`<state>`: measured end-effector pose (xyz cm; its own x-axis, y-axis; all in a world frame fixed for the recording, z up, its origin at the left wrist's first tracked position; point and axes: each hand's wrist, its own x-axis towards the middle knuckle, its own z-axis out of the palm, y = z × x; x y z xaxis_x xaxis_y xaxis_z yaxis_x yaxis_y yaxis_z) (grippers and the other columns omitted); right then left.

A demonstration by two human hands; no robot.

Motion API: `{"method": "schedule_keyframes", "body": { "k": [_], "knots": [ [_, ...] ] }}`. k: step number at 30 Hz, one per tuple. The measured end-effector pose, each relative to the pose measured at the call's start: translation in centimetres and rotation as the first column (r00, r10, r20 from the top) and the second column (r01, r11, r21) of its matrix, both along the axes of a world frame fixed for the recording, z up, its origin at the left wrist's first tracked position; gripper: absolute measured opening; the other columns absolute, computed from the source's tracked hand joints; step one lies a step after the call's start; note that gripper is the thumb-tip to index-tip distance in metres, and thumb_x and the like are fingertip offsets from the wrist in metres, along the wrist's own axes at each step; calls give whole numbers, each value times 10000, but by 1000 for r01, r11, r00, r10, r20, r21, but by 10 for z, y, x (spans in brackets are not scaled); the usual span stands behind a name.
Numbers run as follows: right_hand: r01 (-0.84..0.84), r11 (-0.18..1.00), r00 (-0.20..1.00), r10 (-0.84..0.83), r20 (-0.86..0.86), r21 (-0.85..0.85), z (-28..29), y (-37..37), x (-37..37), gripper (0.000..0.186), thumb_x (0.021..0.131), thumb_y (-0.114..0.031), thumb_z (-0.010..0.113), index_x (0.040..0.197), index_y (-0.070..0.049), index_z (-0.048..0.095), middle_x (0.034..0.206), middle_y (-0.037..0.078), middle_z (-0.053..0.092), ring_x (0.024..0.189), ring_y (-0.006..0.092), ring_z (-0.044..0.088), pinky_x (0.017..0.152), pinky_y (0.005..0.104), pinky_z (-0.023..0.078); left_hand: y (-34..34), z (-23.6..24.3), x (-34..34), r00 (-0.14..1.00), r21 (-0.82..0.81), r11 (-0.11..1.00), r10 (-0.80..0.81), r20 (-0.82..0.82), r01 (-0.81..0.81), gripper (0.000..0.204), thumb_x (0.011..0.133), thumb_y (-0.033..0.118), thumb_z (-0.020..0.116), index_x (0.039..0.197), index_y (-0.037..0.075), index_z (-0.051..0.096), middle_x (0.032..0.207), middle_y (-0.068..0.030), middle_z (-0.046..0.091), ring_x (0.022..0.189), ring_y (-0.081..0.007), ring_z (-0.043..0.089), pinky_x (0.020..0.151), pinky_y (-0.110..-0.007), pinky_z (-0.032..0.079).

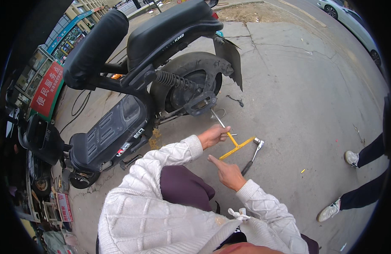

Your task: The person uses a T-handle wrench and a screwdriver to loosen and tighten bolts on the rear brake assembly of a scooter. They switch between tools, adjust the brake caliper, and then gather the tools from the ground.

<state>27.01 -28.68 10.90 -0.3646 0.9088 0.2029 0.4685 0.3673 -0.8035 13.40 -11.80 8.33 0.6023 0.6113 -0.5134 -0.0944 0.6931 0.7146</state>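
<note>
As a black scooter (105,123) stands on grey pavement (297,106), a person in a white cable-knit cardigan (161,218) works at its rear wheel (185,64), far side of the scene. The left hand (214,136) is closed, fingers wrapped around the shaft of a yellow T-handle wrench (237,146), whose silver end reaches to the dark footrest (210,98) beside the wheel; whether it is seated on a fastener cannot be told. The right hand (230,174), nearer, is loosely open, one finger extended beside the near end of the wrench's crossbar (contact is unclear), with nothing visible in its hold. A ratchet (250,164) with a black grip lies just to the right, its silver head close to the crossbar's far end. Lettering abounds: white characters mark the scooter's seat side and lower frame, the latter beside a red-and-white decal (124,148). At left, a red banner (47,91) carries large white characters over a smaller line; a small red-and-white sign (65,207) stands nearer, and a blue shopfront sign (62,34) farther off. At right are another person's dark trousers (365,198) and white shoes (329,210).
</note>
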Motion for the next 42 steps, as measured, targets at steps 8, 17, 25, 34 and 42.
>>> {"method": "schedule_keyframes", "body": {
  "k": [8, 17, 25, 34, 42],
  "knots": [
    [355, 924, 933, -341, -112, 144, -49, 8, 14, 595, 867, -27, 504, 1451, -59, 394, 1149, 312, 608, 884, 426, 647, 767, 505, 514, 9, 12, -2, 999, 20, 1000, 12, 30, -12, 222, 1000, 194, 588, 822, 82, 519, 693, 44, 373, 613, -91, 316, 567, -262, 302],
    [258, 961, 964, -263, -42, -97, 18, 14, 22, 538, 905, -135, 546, 1431, -95, 447, 918, 213, 690, 842, 400, 663, 722, 459, 527, 19, 5, -12, 996, -9, 998, 66, 54, -66, 245, 989, 197, 613, 790, 95, 514, 706, 39, 408, 606, -90, 361, 567, -247, 322],
    [20, 922, 832, 199, 518, -386, -78, -5, 26, 239, 909, -221, 548, 983, -55, 703, 868, 213, 688, 848, 408, 665, 747, 501, 532, 29, -7, -17, 987, 7, 992, 122, 106, -124, 227, 987, 169, 616, 809, 110, 488, 720, 48, 392, 604, -76, 331, 552, -250, 320],
    [88, 582, 985, -170, -16, -808, -31, 147, 109, 455, 999, -369, 515, 1203, 14, 651, 977, 81, 728, 664, 118, 532, 600, 276, 430, 46, -37, -29, 950, -46, 966, 259, 176, -255, 192, 1015, 219, 572, 889, 76, 546, 718, 56, 384, 593, -69, 325, 543, -231, 321],
    [-252, 412, 943, 309, -126, -876, -31, 185, 22, 318, 1017, -292, 514, 1114, -15, 635, 866, 36, 665, 627, 83, 445, 562, 254, 379, 73, -71, -48, 772, -150, 862, 501, 390, -484, 192, 974, 272, 622, 1063, 101, 631, 901, -14, 617, 858, -136, 567, 801, -307, 450]
  ]
}}
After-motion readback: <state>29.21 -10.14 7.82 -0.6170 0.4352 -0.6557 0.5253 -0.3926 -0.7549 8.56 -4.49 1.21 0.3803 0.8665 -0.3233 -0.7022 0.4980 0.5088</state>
